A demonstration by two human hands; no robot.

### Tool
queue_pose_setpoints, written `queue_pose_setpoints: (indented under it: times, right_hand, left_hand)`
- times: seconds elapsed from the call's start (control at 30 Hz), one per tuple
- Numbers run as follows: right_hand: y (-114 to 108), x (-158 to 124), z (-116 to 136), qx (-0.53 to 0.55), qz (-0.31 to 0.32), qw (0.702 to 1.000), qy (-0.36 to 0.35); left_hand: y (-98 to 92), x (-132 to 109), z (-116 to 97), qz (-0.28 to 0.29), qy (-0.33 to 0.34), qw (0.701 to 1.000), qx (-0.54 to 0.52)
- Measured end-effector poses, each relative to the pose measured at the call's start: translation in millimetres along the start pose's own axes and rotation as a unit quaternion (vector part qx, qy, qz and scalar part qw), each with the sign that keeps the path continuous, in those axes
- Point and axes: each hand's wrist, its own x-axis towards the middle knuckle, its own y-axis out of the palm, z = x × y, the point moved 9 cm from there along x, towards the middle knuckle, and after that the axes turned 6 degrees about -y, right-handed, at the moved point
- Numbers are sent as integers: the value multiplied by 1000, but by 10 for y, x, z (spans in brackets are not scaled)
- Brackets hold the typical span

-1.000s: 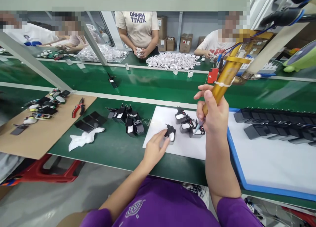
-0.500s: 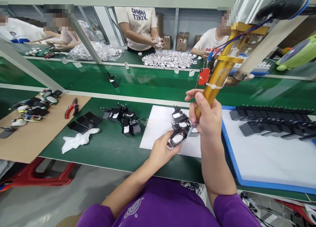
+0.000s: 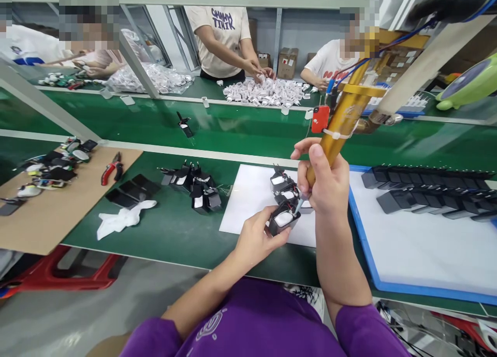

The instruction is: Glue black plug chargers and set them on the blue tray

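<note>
My left hand [image 3: 254, 238] grips a small black charger shell [image 3: 283, 220] with white filling, lifted and tilted just above the white sheet [image 3: 248, 196]. Wrapped round a gold dispensing gun [image 3: 344, 121] hung from above, my right hand [image 3: 328, 183] holds its thin nozzle tip [image 3: 298, 207] at the open top of that shell. Two more filled shells [image 3: 280, 183] stand on the sheet right behind it.
A cluster of black charger shells [image 3: 194, 183] lies left of the sheet, with black lids [image 3: 132, 189], a white rag [image 3: 122, 217] and red pliers [image 3: 111, 168] on a cardboard mat [image 3: 54, 220]. A blue-edged tray [image 3: 427, 243] with rows of black parts sits right. Other people work across the green belt [image 3: 233, 127].
My left hand picked a shell off the white sheet and raised it to the nozzle; the right hand shifted the gun slightly left to meet it.
</note>
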Motion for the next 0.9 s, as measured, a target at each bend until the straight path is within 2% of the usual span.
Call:
queue_pose_setpoints:
  times: [0.17, 0.33, 0.5, 0.67, 0.8, 0.9]
  right_hand:
    - [19, -16, 3, 9, -4, 1000, -1]
    - [63, -53, 15, 7, -5, 1000, 2]
    - [80, -73, 37, 8, -6, 1000, -1]
    - [86, -59, 44, 15, 6, 1000, -12]
    - [48, -27, 19, 7, 7, 1000, -6]
    - [-22, 12, 9, 8, -6, 1000, -8]
  left_hand:
    - [159, 45, 72, 17, -35, 999, -33]
    - [315, 73, -37, 22, -13, 996, -82]
    - [311, 92, -129, 3, 12, 994, -107]
    - [323, 87, -116, 4, 10, 995, -98]
    - [292, 49, 43, 4, -4, 998, -59]
    - [100, 83, 316, -23, -35, 999, -8]
